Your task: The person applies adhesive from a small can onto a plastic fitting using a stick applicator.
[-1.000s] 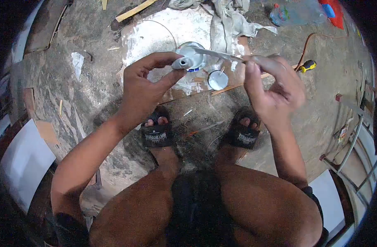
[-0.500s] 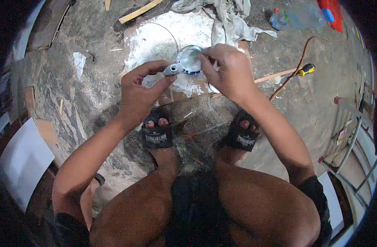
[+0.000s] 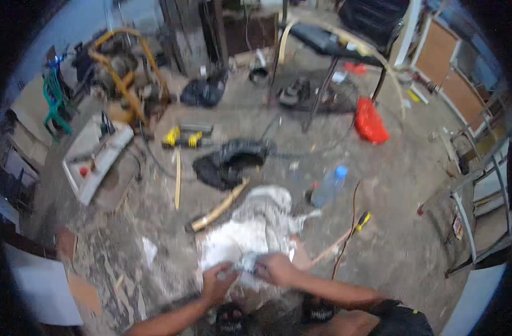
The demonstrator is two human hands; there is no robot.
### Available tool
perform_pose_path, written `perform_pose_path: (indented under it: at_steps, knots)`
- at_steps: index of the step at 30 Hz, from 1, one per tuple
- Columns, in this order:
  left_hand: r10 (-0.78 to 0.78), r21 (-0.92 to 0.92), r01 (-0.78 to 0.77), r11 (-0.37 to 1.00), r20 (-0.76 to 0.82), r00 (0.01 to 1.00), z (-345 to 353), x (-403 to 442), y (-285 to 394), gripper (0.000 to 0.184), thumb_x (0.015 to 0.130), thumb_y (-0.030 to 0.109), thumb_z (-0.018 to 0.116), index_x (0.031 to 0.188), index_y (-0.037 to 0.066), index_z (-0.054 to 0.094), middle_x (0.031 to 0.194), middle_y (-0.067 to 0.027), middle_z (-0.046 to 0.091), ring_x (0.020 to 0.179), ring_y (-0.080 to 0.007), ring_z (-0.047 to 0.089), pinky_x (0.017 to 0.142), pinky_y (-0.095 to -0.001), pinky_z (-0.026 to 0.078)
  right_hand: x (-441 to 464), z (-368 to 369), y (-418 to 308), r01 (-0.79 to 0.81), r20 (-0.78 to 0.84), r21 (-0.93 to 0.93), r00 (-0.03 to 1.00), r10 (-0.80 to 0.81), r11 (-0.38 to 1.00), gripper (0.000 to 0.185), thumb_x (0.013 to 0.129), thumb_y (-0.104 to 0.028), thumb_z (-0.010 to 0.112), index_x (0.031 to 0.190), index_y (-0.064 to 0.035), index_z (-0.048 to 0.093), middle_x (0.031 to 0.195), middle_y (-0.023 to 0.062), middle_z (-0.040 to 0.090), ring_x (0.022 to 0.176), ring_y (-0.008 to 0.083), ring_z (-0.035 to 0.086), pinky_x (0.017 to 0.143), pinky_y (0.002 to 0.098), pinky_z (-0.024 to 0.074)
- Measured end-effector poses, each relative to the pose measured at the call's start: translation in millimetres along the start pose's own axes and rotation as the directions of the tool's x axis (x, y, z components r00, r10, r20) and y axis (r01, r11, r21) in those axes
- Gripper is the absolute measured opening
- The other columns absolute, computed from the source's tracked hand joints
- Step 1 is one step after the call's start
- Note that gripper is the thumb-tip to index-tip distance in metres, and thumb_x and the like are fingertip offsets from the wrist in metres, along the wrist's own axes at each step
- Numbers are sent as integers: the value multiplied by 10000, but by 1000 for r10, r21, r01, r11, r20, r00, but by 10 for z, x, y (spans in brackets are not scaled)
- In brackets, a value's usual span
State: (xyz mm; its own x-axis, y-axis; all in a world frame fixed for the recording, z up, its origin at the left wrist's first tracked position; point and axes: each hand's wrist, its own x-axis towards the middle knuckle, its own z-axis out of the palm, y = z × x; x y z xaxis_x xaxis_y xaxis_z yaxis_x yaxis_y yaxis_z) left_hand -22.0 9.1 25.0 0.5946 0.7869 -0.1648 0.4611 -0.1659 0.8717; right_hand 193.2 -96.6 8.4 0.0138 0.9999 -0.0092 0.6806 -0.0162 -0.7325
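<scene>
Low in the view, my left hand (image 3: pixel 215 284) pinches a small pale grey tube-shaped piece (image 3: pixel 229 273), blurred by motion. My right hand (image 3: pixel 275 270) is closed beside a round, shiny, open tin (image 3: pixel 248 260). Anything held in its fingers is too smeared to make out. Both hands are over a white-stained board (image 3: pixel 219 249) on the floor, close in front of my feet. A crumpled grey cloth (image 3: pixel 264 204) touches the board's far side.
A plastic bottle (image 3: pixel 327 189) and a yellow-black screwdriver (image 3: pixel 363 220) lie to the right. Beyond are a black ring-shaped bundle (image 3: pixel 228 162), yellow-black tools (image 3: pixel 183 137), a red bag (image 3: pixel 370 122) and a wood strip (image 3: pixel 221 206). A metal frame (image 3: pixel 463 215) stands far right.
The view has tilted up, bringing the room's far side in and shifting my hands low in the frame. Both hands stay near the tin and the grey piece.
</scene>
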Motion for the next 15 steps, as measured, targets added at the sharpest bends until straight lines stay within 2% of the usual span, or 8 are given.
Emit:
perform_pose_path:
  at_steps: [1,2,4,6,10,13,15]
  knots:
    - [-37,-58,37,998,5,999,27,24,23,333,807,166,807,1074,-9,710,988,-85,729,889,-167,648,822,-326,524,-16,27,3,36,-146,144,989,-15,989,188,846,-230,640,830,-44,660,788,189,648,758,388,637,687,493,508]
    - [-83,-114,85,990,16,996,60,33,26,330,804,164,809,1070,-7,713,992,-80,730,881,-161,644,819,-320,523,1,43,-7,-11,-178,146,983,37,989,222,881,-247,629,828,-34,657,776,186,646,766,386,638,688,489,504]
    - [-27,-170,33,985,34,999,113,87,-43,319,798,143,811,1071,6,719,995,-75,732,877,-137,642,801,-304,524,32,69,36,-31,-206,80,978,47,996,231,909,-262,614,828,-51,663,772,163,649,767,365,642,681,477,491]
    - [17,-188,-12,982,23,1000,118,94,38,311,795,140,816,1061,9,721,980,-72,733,876,-129,641,798,-302,527,51,27,73,43,-210,-68,976,-57,997,224,910,-265,610,826,-65,667,769,144,650,766,354,642,677,465,484]
    - [-6,-140,8,990,16,1000,105,84,153,314,791,136,824,1064,16,722,973,-68,731,882,-124,638,816,-294,525,-20,-67,0,183,-170,-285,956,-238,941,198,905,-262,607,842,-87,676,770,117,649,773,330,645,678,446,479]
    - [-4,-175,5,985,11,1000,95,58,79,318,792,143,826,1070,26,724,970,-66,729,887,-123,638,831,-288,521,-6,-39,-48,149,-33,-300,986,-166,942,136,862,-207,646,858,-88,711,769,140,660,722,329,641,656,469,488]
    - [44,-225,-44,973,-2,999,67,38,132,318,799,163,823,1073,33,726,969,-64,727,885,-121,636,836,-288,518,-14,21,-32,71,-103,-107,991,-82,992,145,857,-204,648,869,-79,722,770,151,662,724,332,644,653,463,493]
